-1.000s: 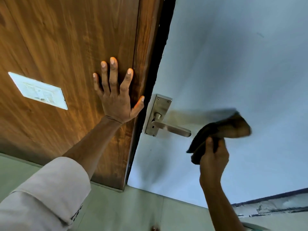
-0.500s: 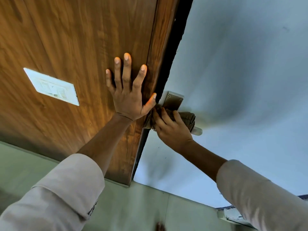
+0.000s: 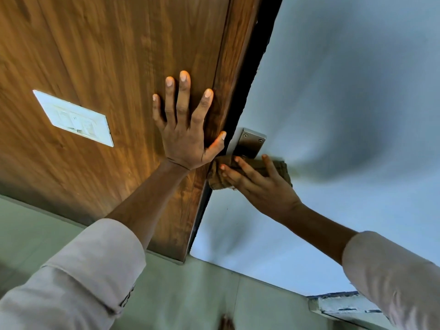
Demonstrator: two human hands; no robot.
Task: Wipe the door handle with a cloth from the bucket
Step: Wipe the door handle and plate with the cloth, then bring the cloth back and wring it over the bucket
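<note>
Gripping crumpled brown cloth (image 3: 250,172), right hand (image 3: 264,186)

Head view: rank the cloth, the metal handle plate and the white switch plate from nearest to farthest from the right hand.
1. Cloth: gripped in the right hand, over the handle.
2. Metal handle plate: just above the fingers, on the pale door.
3. White switch plate: far left, on the wood panel beyond the left hand.

Both arms wear pale, off-white long sleeves (image 3: 95,265) with folded-back cuffs, forearms and fingers (image 3: 183,96) bare.
</note>
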